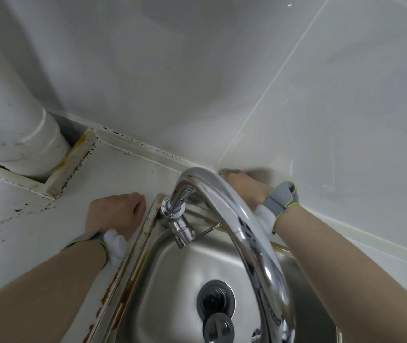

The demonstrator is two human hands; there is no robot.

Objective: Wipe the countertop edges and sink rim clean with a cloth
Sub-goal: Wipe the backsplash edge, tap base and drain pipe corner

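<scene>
Left hand (115,211): rests on the white countertop (36,219) just beside the sink's left rim; fingers curled under into a loose fist, holding nothing that shows.
Right hand (245,191): reaches behind the faucet to the back edge where countertop meets wall; its fingers are hidden by the spout and blurred, so I cannot tell whether they are apart, together or clamped on anything.
Cloth (254,173): a blurred grey-brown patch just beyond the right fingers, against the wall base; contact with the fingers cannot be made out.
Sink rim (133,256): steel, streaked with rust-brown stains, running just right of the left knuckles.
Faucet (234,214): chrome spout arching over the basin, between the two hands and in front of the right fingers.
Wrist straps (280,200): grey bands with white pads, one on each wrist.
Drain (216,299): dark strainer in the basin, well below both hands.
Pipe (11,125): white, upright in the corner cut-out, far left of the left fingers.
</scene>
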